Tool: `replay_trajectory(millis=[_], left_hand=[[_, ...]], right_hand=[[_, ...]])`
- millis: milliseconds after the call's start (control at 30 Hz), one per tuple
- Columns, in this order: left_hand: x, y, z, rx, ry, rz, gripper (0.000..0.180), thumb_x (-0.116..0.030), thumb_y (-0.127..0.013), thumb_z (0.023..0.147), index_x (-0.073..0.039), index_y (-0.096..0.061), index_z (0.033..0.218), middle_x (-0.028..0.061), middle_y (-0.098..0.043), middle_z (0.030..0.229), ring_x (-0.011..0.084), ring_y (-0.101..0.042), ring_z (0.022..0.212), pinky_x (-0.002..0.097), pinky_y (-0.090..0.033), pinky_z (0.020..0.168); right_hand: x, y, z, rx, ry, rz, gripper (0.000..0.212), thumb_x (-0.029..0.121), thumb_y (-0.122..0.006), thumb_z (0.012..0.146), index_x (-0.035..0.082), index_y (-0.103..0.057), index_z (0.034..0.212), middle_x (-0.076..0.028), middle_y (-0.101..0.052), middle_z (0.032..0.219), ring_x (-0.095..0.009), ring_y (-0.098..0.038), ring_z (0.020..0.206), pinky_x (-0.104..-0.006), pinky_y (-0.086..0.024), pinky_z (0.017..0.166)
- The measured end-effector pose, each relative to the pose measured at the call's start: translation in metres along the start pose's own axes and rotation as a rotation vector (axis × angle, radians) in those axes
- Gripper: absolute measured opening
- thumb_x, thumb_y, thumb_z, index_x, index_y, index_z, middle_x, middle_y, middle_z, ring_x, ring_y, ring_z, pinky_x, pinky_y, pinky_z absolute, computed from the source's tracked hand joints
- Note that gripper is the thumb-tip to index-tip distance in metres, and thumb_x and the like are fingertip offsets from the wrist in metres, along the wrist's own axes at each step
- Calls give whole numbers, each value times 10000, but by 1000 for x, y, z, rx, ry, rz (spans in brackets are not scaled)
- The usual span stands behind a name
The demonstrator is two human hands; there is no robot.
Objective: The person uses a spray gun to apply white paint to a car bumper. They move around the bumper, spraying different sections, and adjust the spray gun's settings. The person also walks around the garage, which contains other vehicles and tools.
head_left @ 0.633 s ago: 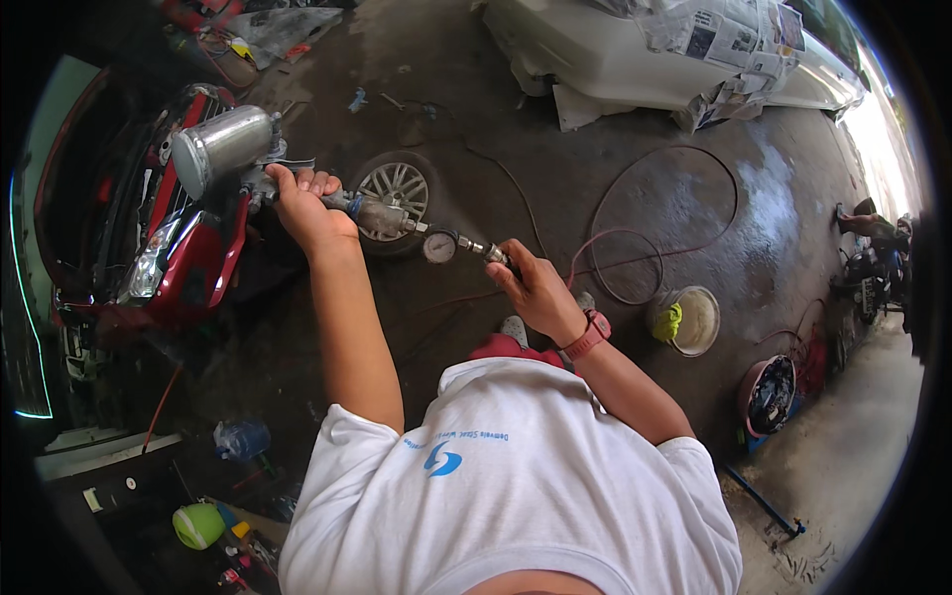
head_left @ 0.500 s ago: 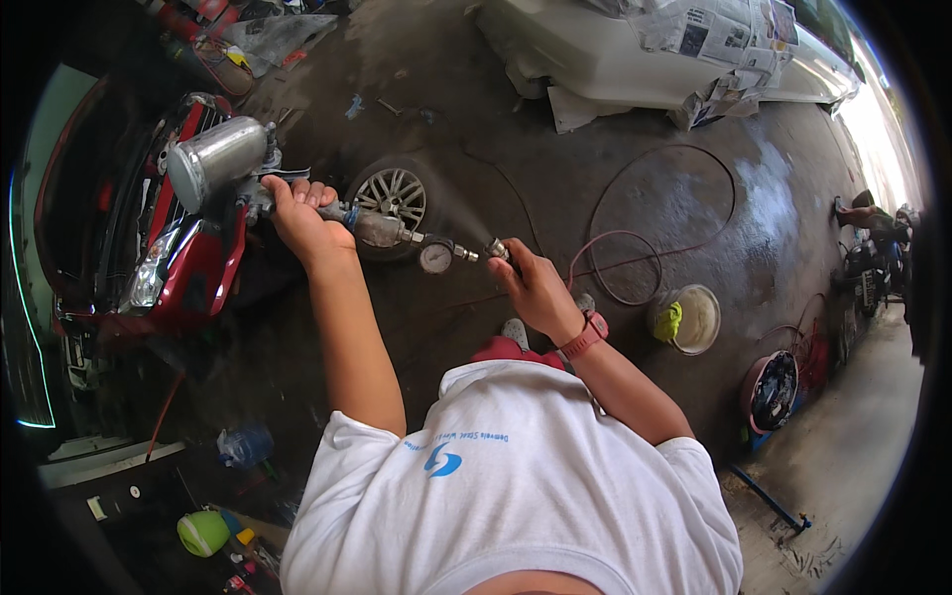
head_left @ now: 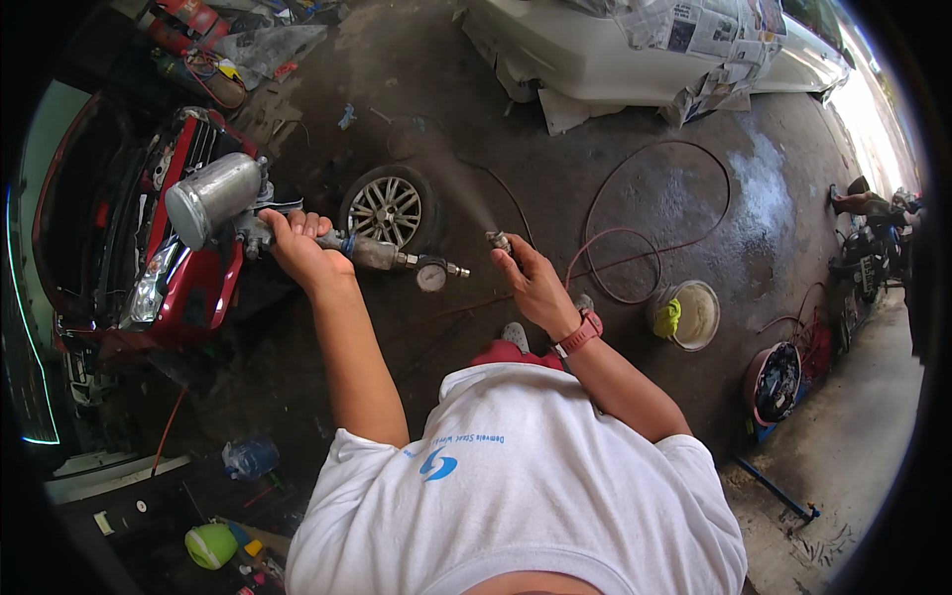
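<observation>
My left hand (head_left: 302,250) is closed round the handle of a paint spray gun, whose silver metal cup (head_left: 211,195) tilts to the left. From its handle, a metal inline air filter (head_left: 375,254) and a round pressure gauge (head_left: 431,277) extend right, ending in a bare plug fitting (head_left: 458,270). My right hand (head_left: 537,286), a red watch on its wrist, grips a metal air hose coupler (head_left: 500,241). Pale mist blows from the coupler toward the upper left. A small gap separates plug and coupler.
A wheel (head_left: 387,210) lies on the dark floor beyond the filter. To the left stands a red car front (head_left: 188,283); a white car (head_left: 585,59) with newspaper masking is at the top. A reddish hose (head_left: 729,188) loops near a white bucket (head_left: 698,317) and a basin (head_left: 773,385).
The plug on the spray gun's gauge end has dropped slightly away from the coupler, widening the gap. Mist blows from the coupler in both frames. The view has shifted a little.
</observation>
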State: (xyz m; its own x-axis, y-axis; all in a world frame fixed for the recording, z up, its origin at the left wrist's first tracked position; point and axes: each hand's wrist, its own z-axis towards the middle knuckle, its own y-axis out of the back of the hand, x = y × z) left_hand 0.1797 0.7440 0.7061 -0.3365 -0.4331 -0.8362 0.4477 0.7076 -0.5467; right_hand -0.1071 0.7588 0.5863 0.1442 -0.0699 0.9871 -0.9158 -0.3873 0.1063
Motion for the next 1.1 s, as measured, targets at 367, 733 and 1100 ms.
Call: replay_trajectory(millis=[367, 733, 1100], left_hand=[[3, -1, 2, -80, -83, 41, 477, -480, -469, 1185, -162, -408, 834, -56, -332, 741, 97, -312, 658, 285, -330, 613], [2, -6, 7, -34, -79, 34, 514, -471, -477, 1186, -171, -382, 779, -62, -325, 716, 90, -310, 633, 284, -326, 607], [0, -1, 20, 106, 43, 8, 408, -430, -500, 1183, -152, -452, 888, -59, -335, 714, 73, -318, 609, 272, -331, 589]], right_hand=[[0, 0, -9, 76, -90, 119, 381, 281, -641, 1126, 20, -651, 1403, -51, -642, 769, -138, -606, 697, -335, -520, 691], [28, -8, -19, 25, 127, -175, 344, 271, -717, 1061, 87, -718, 1352, -162, -621, 699, -294, -587, 608, -417, -460, 619], [43, -22, -24, 84, 166, -244, 365, 360, -720, 1049, 111, -736, 1315, -134, -641, 651, -306, -642, 571, -437, -476, 596]])
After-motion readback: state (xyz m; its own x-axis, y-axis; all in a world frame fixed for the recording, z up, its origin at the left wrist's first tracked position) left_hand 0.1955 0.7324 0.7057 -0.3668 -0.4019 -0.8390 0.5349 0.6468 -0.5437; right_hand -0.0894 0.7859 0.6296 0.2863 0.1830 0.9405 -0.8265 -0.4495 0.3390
